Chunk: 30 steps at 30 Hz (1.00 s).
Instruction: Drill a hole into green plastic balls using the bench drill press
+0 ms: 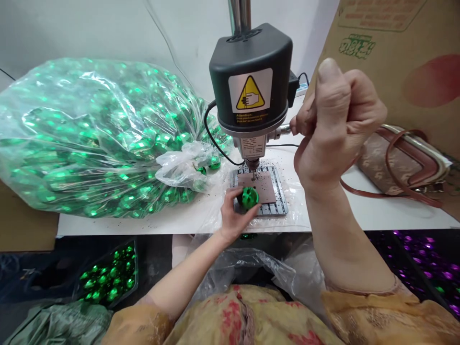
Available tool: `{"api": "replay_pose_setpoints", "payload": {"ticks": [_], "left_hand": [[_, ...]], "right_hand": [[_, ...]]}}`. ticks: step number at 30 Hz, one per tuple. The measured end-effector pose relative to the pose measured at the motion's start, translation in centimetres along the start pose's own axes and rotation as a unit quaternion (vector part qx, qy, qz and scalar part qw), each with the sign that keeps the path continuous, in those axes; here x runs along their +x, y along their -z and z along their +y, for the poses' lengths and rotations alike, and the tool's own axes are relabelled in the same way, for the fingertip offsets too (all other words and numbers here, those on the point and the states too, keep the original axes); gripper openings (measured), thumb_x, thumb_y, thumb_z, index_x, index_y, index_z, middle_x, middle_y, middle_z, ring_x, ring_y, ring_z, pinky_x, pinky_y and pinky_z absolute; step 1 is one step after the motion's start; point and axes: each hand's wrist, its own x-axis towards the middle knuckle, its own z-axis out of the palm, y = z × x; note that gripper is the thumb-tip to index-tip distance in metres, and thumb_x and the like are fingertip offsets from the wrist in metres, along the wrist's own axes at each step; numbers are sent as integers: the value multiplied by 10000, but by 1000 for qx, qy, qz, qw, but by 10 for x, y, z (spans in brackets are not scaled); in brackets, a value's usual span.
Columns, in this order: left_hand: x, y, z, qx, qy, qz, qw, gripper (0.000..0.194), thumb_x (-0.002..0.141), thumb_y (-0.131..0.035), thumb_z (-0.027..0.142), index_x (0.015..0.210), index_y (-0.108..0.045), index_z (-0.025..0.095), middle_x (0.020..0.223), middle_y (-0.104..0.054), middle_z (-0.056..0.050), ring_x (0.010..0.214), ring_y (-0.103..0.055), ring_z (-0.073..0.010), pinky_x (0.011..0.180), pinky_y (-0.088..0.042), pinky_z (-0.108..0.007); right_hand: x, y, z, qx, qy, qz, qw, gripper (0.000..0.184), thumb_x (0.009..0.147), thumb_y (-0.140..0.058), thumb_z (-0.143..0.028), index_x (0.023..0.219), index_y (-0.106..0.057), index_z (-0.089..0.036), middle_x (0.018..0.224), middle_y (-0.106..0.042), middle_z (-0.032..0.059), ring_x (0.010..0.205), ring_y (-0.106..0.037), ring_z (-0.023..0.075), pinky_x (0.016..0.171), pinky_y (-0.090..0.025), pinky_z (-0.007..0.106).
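Note:
My left hand [234, 211] pinches a shiny green ball [249, 198] between thumb and fingers. Dark openings show in the ball's upper side. The ball is held over the front of the drill press base plate [280, 207], just below and in front of the drill bit [253, 175], apart from it. Raised at the right of the black drill press head [250, 76], my right hand [336, 124] is closed in a fist around the drill press lever [284, 129]. Most of the lever is hidden by the fingers. A brownish square pad [268, 189] lies on the slotted base plate.
A big clear bag [97, 139] of green balls fills the table's left side. A patterned handbag [391, 160] and a large cardboard box [395, 57] stand at the right. Below the table edge are a tray of green balls [109, 273] and purple shiny pieces [427, 261]. Dark shavings surround the base.

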Motion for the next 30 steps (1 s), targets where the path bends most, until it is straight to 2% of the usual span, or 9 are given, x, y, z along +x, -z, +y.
{"api": "replay_pose_setpoints", "payload": {"ticks": [2, 6, 9, 12, 14, 18, 22, 26, 30], "left_hand": [[-31, 14, -8, 17, -111, -42, 993, 537, 745, -840, 370, 1171, -531, 265, 1220, -637, -126, 1120, -671, -276, 918, -578, -447], [-87, 40, -31, 48, -335, -169, 926, 412, 805, -781, 294, 1164, -580, 307, 1265, -653, -120, 1064, -704, -257, 840, -620, -435], [-118, 47, -38, 62, -319, -226, 918, 444, 833, -731, 259, 1248, -583, 306, 1278, -664, -139, 1119, -692, -285, 893, -608, -490], [-134, 46, -32, 150, -257, -291, 909, 470, 855, -684, 228, 1306, -581, 312, 1324, -656, -169, 1025, -720, -284, 805, -620, -431], [-131, 45, -23, 187, -258, -278, 906, 427, 870, -681, 280, 1290, -603, 291, 1292, -673, -189, 924, -732, -275, 718, -609, -390], [-77, 48, -12, 144, -264, -179, 937, 297, 896, -629, 264, 1191, -653, 286, 1137, -723, -132, 887, -713, -242, 718, -580, -365], [29, 48, -26, 227, -80, -69, 968, 318, 915, -470, 133, 1141, -670, 229, 1126, -672, -147, 1105, -620, -291, 935, -518, -457], [117, 37, -60, 280, 51, -56, 957, 374, 793, -538, 41, 1121, -659, 173, 1180, -632, -174, 1187, -540, -367, 1038, -416, -539], [146, 29, -79, 291, 119, -86, 946, 336, 707, -650, 37, 1012, -665, 178, 1147, -634, -166, 1113, -574, -382, 974, -438, -503]], "right_hand": [[-1, 1, 2, 12, 11, -5, 1000, 467, 873, -580, -488, 622, -301, -211, 504, -294, -78, 451, -306, 23, 480, -299, 233], [0, 1, 5, 30, 30, -6, 999, 471, 826, -588, -535, 635, -306, -210, 494, -282, -94, 442, -303, 11, 482, -293, 221], [0, -1, 4, 31, 38, 2, 999, 453, 824, -583, -514, 629, -318, -202, 489, -278, -96, 438, -315, 2, 499, -309, 212], [-1, -1, 3, 48, 37, 8, 998, 412, 845, -587, -439, 622, -345, -190, 493, -283, -91, 446, -332, 2, 517, -308, 217], [-1, 0, 3, 64, 35, 8, 997, 396, 852, -599, -405, 617, -367, -186, 485, -301, -91, 443, -338, 3, 509, -294, 221], [-3, 2, 3, 54, 27, 9, 998, 406, 841, -613, -430, 613, -387, -181, 480, -366, -93, 437, -344, -8, 493, -282, 213], [-5, 2, 1, 43, 22, 18, 999, 384, 866, -586, -384, 598, -413, -171, 483, -395, -91, 448, -373, -19, 511, -304, 213], [-5, 1, 2, 62, 22, 19, 998, 407, 881, -578, -364, 586, -368, -177, 479, -363, -90, 433, -356, -16, 480, -280, 210], [-4, 1, 5, 72, 25, 21, 997, 406, 859, -624, -380, 598, -383, -184, 472, -373, -94, 417, -335, -4, 452, -259, 222]]}}
